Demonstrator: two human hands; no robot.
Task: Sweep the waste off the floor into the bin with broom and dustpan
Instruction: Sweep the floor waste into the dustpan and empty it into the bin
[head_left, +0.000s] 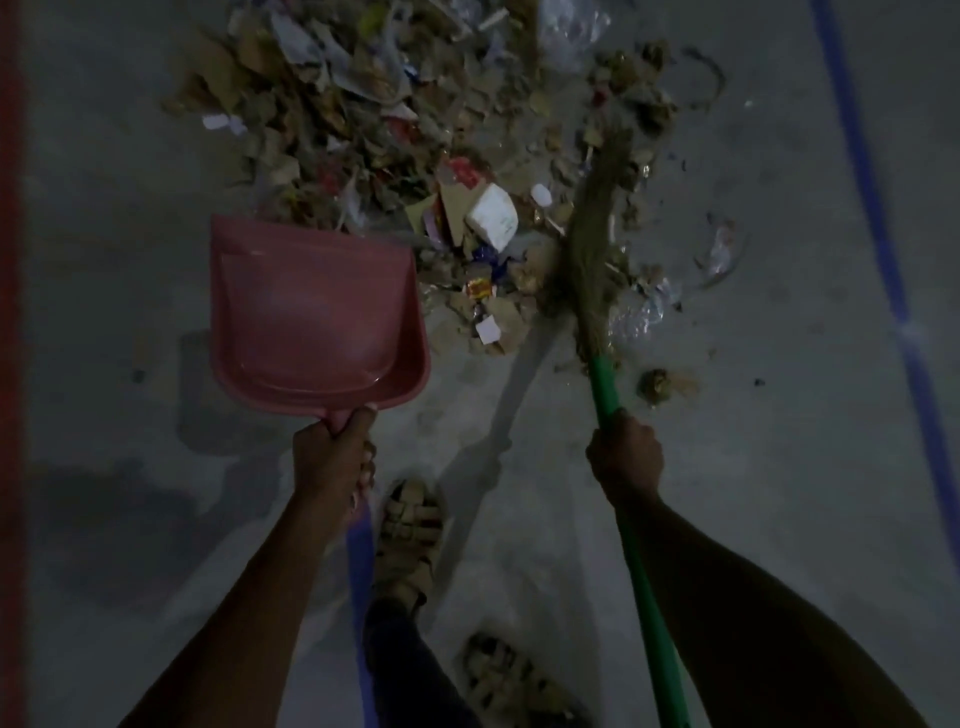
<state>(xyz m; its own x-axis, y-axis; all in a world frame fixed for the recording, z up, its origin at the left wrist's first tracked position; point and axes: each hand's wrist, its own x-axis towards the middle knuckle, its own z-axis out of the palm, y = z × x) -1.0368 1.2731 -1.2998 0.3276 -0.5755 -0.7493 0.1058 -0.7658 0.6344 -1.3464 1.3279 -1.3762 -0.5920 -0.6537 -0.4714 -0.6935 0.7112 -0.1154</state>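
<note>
A big heap of waste (395, 119), made of paper scraps, wrappers, plastic and a white box, covers the grey floor ahead of me. My left hand (332, 457) grips the handle of an empty pink dustpan (311, 312), whose mouth points at the heap's near left edge. My right hand (626, 457) grips the green handle of a broom (597, 228). Its straw head lies on the floor along the heap's right side. No bin is in view.
My sandalled feet (410, 530) stand just behind the dustpan and broom. A blue line (883, 218) runs along the floor at the right and a red strip (10, 312) along the left edge. Loose scraps (665, 384) lie right of the broom.
</note>
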